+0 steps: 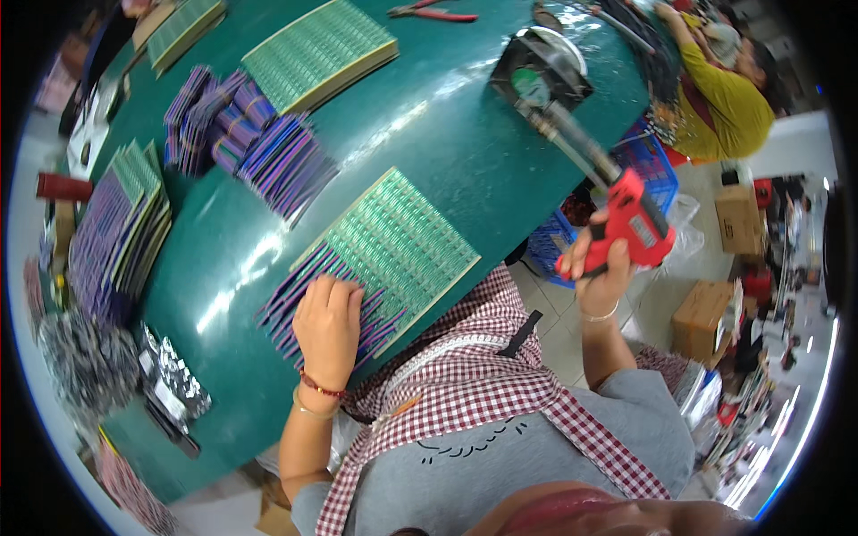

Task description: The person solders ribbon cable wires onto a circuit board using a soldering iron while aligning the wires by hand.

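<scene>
The left hand [328, 326] lies flat, fingers spread, on purple strips [308, 299] beside the green circuit panel [393, 246] at the worktop [465, 152] edge. The right hand [601, 268], grip closed around a red glue gun [635, 223], is off the edge; its nozzle points up-left, away from the panel.

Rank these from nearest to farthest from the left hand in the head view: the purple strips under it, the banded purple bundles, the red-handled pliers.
1. Purple strips: directly beneath the left hand, touching it, beside the green panel.
2. Banded purple bundles: farther up the table, on its left part.
3. Red-handled pliers: at the table's far edge, top of the view.
</scene>
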{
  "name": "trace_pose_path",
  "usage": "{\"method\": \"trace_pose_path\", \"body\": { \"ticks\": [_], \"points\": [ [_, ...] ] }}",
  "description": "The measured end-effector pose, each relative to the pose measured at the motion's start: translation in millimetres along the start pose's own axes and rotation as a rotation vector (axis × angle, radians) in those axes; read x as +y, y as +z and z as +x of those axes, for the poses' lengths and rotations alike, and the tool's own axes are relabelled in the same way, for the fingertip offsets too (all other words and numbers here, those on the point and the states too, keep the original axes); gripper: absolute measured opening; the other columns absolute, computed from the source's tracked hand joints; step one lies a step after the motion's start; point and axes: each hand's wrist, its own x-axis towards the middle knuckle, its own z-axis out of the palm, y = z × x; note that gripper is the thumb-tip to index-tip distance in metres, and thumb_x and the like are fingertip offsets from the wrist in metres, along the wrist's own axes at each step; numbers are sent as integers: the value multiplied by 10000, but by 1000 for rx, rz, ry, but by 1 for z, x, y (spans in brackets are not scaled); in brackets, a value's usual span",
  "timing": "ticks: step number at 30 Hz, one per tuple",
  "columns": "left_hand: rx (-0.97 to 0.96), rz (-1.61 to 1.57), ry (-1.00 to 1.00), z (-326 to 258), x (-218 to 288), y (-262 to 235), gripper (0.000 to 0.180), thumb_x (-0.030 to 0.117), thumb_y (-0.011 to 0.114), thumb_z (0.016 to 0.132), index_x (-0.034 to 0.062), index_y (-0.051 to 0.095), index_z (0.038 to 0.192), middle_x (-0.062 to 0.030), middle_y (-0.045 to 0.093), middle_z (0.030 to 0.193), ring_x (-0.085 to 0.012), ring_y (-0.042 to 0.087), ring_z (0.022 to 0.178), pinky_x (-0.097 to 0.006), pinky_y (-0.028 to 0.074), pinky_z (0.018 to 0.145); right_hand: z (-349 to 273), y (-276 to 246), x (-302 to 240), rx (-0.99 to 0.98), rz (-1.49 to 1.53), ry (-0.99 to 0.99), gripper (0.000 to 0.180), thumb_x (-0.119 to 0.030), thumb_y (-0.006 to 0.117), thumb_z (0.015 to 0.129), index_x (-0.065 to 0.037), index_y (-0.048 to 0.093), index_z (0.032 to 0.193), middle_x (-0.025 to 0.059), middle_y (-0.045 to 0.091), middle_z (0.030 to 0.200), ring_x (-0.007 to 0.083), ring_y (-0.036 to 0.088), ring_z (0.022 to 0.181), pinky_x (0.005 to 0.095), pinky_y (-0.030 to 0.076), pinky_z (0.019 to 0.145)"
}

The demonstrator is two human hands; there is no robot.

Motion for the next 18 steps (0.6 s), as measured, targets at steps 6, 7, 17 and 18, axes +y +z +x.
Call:
{"method": "trace_pose_path", "body": {
  "ticks": [6,7,17,18],
  "points": [
    [-30,5,-11,3,2,2,117,84,725,793,62,618,833,-77,564,820,-268,579,782,-381,475,683,84,-37,-23,276,70,-486,409,-349,505,1013,23,501,1182,112,586,724,136,508,484,317,499,501],
    [-41,21,-12,5,1,3,118,88,721,802,60,615,845,-78,562,820,-269,578,784,-383,475,692,97,-39,-19,336,44,-502,387,-339,538,999,22,529,1137,105,589,708,132,508,472,308,488,486],
    [-27,-30,-43,-1,9,3,102,18,668,819,27,587,882,-123,553,883,-318,579,806,-407,472,686,141,-48,11,378,-226,-205,269,-257,688,919,-7,615,848,50,586,591,93,529,447,251,408,410],
    [-42,-26,-76,0,9,2,102,18,668,819,27,587,882,-123,553,883,-318,579,806,-407,472,686,145,-48,14,356,-229,-175,269,-257,688,919,-7,615,848,50,586,591,93,529,447,251,408,410]
  ]
}}
